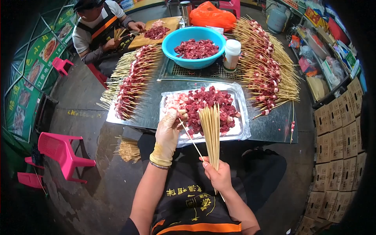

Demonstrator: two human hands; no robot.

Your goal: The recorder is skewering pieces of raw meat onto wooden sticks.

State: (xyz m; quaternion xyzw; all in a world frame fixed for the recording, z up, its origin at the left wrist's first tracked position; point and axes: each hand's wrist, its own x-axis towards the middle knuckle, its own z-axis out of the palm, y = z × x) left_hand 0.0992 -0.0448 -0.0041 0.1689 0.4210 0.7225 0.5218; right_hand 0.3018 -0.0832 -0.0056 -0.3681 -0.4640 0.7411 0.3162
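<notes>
My right hand (218, 174) grips a thick bundle of bamboo skewers (210, 132), fanned out at the top. Between its thumb and fingers runs one separate bamboo skewer (193, 142), slanting up to the left. At that skewer's upper end is my left hand (168, 129), in a translucent glove, its fingers pinched around the tip; a pale piece of meat seems to be there, mostly hidden. Both hands are over the near edge of a plastic-lined tray (244, 129). Diced red meat (210, 100) fills much of the tray, with pale fat cubes (176, 100) heaped at its left.
Rows of meat skewers lie left (132, 79) and right (264, 67) on the metal table (279, 129). Behind the tray stand a blue basin (194, 62) of meat and a white bottle (232, 55). A co-worker (101, 32) sits far left by a cutting board (170, 23).
</notes>
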